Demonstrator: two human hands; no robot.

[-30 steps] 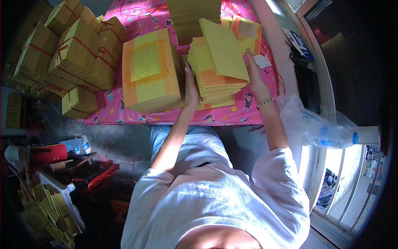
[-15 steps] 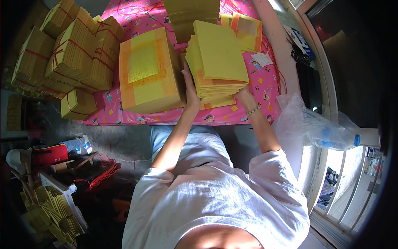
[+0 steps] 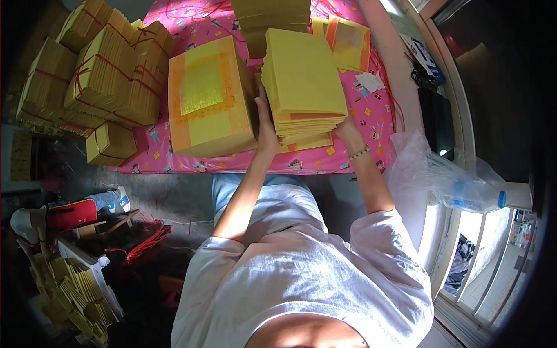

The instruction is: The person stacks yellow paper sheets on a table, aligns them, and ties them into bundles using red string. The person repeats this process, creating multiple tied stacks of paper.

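A thick stack of folded yellow paper sheets (image 3: pixel 304 75) stands between my hands on the pink patterned table cover (image 3: pixel 371 139). My left hand (image 3: pixel 267 129) presses flat along its left side, thumb up. Against the lower right corner rests my right hand (image 3: pixel 350 132), its fingers partly hidden by the stack; a beaded bracelet circles that wrist. Under the stack, more yellow sheets with orange edges (image 3: pixel 307 142) show. Just left of my left hand sits a large block of yellow paper (image 3: pixel 209 136) with orange bands and a shiny gold square on top.
Bundles of yellow paper tied with red string (image 3: pixel 101 75) are piled at the far left. Behind the stack stands another yellow pile (image 3: pixel 272 26); loose sheets (image 3: pixel 351 49) and crumpled white tissue (image 3: pixel 369 82) lie right. A clear plastic bag (image 3: pixel 418 162) and bottle (image 3: pixel 473 194) are by the window.
The stack's edges look more even and its top sheet lies straighter than before. My right hand has shifted slightly right; my left hand stays along the left side.
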